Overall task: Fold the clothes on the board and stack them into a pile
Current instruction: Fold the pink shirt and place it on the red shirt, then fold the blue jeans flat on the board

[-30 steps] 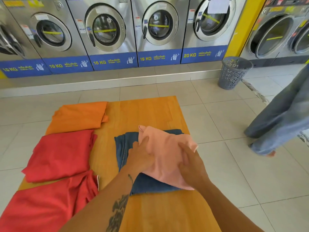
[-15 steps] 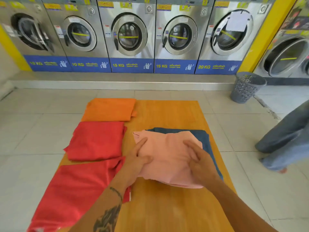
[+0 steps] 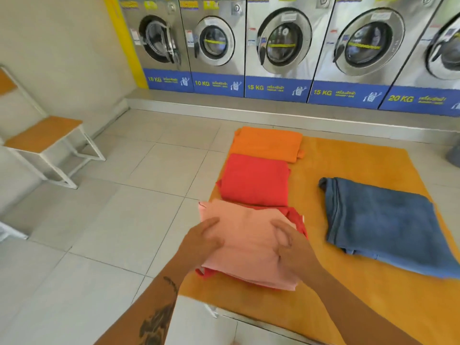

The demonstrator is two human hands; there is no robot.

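- The folded pink garment [image 3: 249, 247] lies over a red garment [image 3: 297, 220] at the near left corner of the board [image 3: 361, 155]; whether it rests fully yet cannot be told.
- The left hand [image 3: 201, 241] grips its left edge, thumb on top and fingers curled at the fold. The right hand [image 3: 288, 247] pinches the right side, fingers bent into the cloth.
- Both hands should lower level, so the layers do not slip open.
- The red piece peeks out at the right and the near edge, so squaring the pink edges to it would probably steady the pile.
- The fingers would best slide out sideways, followed by a flat press.
- The blue garment [image 3: 383, 225] lies well apart on the right and probably still needs stacking.
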